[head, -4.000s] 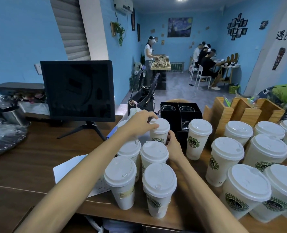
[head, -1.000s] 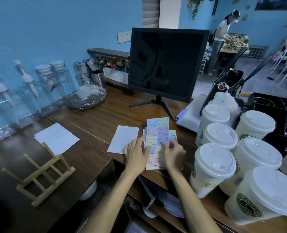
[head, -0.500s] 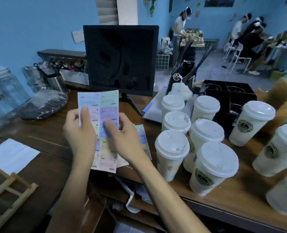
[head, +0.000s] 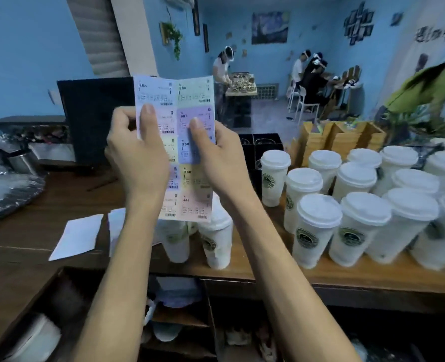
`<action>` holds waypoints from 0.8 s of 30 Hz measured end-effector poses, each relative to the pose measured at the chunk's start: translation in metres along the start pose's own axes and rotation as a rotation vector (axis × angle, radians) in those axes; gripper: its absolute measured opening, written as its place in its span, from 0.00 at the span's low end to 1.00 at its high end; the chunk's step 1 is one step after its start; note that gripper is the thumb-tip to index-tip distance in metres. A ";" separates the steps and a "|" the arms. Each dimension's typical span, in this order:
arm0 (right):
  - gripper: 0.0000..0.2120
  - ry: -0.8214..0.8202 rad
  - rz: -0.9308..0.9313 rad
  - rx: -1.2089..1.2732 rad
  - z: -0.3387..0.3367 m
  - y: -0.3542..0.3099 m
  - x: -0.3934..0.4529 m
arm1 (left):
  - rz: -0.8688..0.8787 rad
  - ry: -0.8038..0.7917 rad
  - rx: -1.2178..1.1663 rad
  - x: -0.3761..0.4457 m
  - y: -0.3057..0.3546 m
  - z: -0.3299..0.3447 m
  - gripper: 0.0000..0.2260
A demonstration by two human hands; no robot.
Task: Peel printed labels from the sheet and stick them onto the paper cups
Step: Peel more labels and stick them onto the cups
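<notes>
Sheet of labels (head: 190, 142) is up in front of my face, held upright w/ both hands: my left hand (head: 138, 158) grips its left edge, thumb on the front; my right hand (head: 218, 158) pinches the right edge, thumb on a purple label. Lidded paper cups (head: 318, 226) stand on the wooden surface (head: 268, 267) below & right of the sheet; two more cups sit directly under it. Monitor (head: 96, 118) is behind the sheet, left.
</notes>
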State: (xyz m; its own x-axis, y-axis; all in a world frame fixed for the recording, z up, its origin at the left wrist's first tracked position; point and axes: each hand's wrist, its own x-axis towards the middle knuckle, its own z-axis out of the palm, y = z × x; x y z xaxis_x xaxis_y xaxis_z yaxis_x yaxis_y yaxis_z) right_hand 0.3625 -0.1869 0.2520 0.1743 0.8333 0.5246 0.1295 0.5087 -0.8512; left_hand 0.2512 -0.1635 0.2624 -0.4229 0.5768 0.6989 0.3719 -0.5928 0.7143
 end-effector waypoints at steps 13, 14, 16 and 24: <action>0.16 0.161 0.081 -0.055 -0.236 -0.006 -0.087 | -0.101 -0.277 -0.084 -0.176 0.128 0.109 0.12; 0.15 0.158 0.100 -0.055 -0.244 -0.001 -0.095 | -0.121 -0.310 -0.095 -0.186 0.127 0.111 0.12; 0.12 0.147 0.165 -0.026 -0.255 0.011 -0.110 | -0.157 -0.361 -0.108 -0.205 0.122 0.112 0.13; 0.11 0.084 0.347 0.025 -0.254 0.051 -0.152 | -0.346 -0.445 -0.046 -0.254 0.081 0.100 0.14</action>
State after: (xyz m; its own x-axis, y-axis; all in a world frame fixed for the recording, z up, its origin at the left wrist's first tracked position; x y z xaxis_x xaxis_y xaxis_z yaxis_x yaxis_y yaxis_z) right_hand 0.5909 -0.3430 0.1336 0.2838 0.9371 0.2031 0.0242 0.2047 -0.9785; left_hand 0.4713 -0.3015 0.1463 -0.1214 0.9174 0.3791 0.2329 -0.3449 0.9093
